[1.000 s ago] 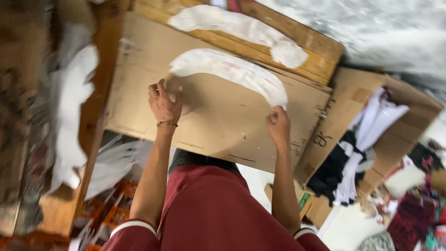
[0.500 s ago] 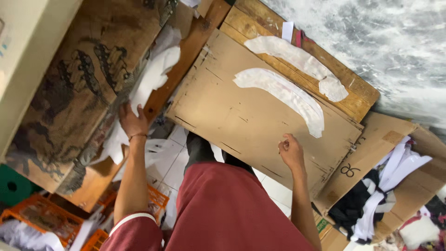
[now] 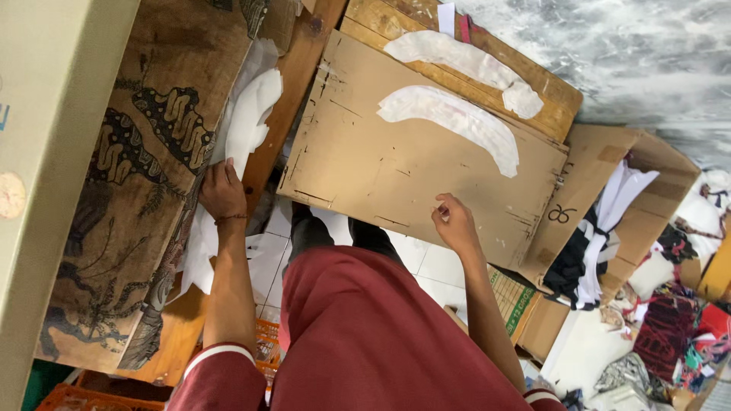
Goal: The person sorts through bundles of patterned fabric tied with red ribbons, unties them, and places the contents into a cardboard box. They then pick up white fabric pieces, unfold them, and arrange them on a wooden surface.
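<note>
Left hand on the white fabric pieces over patterned cloth, fingers seemingly pinching one, right hand resting loosely curled on the cardboard sheet, curved white piece beyond.

Left arm stretched out to the side with the left hand palm-down and fingers curled, right arm reaching forward with the right hand loosely cupped, fingertips pinched together.

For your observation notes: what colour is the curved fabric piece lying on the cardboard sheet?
White, seen in the head view: the curved fabric piece on brown cardboard sheet.
</note>
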